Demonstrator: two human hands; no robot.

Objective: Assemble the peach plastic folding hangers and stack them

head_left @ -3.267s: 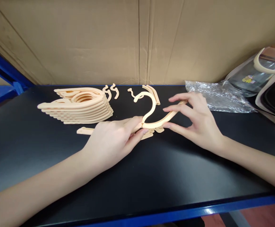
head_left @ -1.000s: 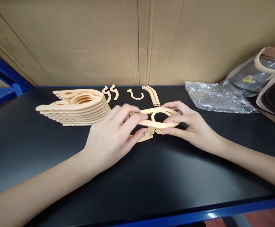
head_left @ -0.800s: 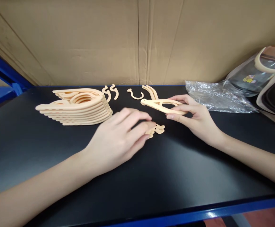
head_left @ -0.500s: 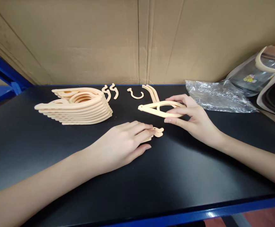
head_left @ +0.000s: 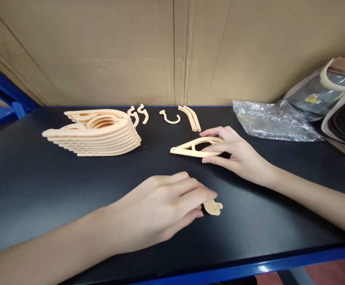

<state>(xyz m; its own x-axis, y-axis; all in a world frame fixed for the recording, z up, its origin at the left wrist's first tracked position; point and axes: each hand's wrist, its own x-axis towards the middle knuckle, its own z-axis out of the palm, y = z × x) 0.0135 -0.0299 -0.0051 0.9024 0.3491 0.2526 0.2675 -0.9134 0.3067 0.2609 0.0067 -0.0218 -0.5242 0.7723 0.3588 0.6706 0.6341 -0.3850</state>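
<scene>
My right hand (head_left: 237, 156) pinches a folded peach plastic hanger (head_left: 190, 148) at its wide end, its point aimed left just above the black shelf top (head_left: 71, 190). My left hand (head_left: 163, 208) lies nearer the front edge, fingers curled over a small peach hanger part (head_left: 213, 206) that sticks out past the fingertips. A stack of several folded hangers (head_left: 97, 132) sits at the back left, apart from both hands.
Loose peach hooks (head_left: 139, 114), a curved hook (head_left: 170, 117) and arm pieces (head_left: 192, 118) lie along the back by the cardboard wall (head_left: 172, 51). A crumpled clear plastic bag (head_left: 272, 120) and bagged goods (head_left: 332, 95) fill the right. A blue shelf edge (head_left: 249, 269) runs along the front.
The open hanger was folded shut between both hands. My left hand let go, took the small part and drew it toward the front edge. My right hand lowered the folded hanger.
</scene>
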